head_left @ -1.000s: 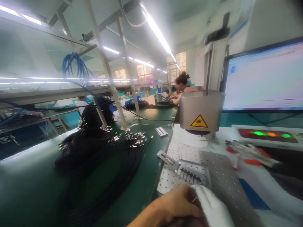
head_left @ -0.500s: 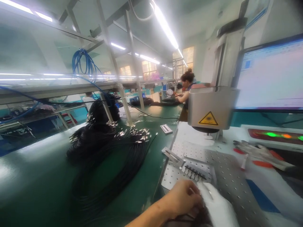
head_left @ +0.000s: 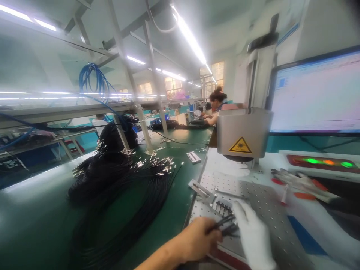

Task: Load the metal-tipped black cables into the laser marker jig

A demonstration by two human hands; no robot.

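Observation:
My bare left hand (head_left: pixel 197 240) is closed on a small bundle of black cable ends (head_left: pixel 225 227) at the bottom centre. My right hand (head_left: pixel 253 236), in a white glove, meets the same bundle from the right, its fingers reaching toward the black connector fixture (head_left: pixel 223 207). That fixture sits on the perforated metal plate (head_left: pixel 267 204) under the grey laser marker head (head_left: pixel 243 131) with a yellow warning sticker.
A big heap of black cables (head_left: pixel 120 180) with shiny tips lies on the green bench (head_left: pixel 42 221) to the left. A monitor (head_left: pixel 317 93) stands at right, above a panel with green and orange lights (head_left: pixel 323 162). Gloves and red-handled tools (head_left: pixel 300 183) lie nearby. Another person (head_left: pixel 218 105) works farther back.
The two hands have spread slightly apart, exposing the black cable ends between them. The gloved hand has reached forward toward the fixture. The camera view has swung a little.

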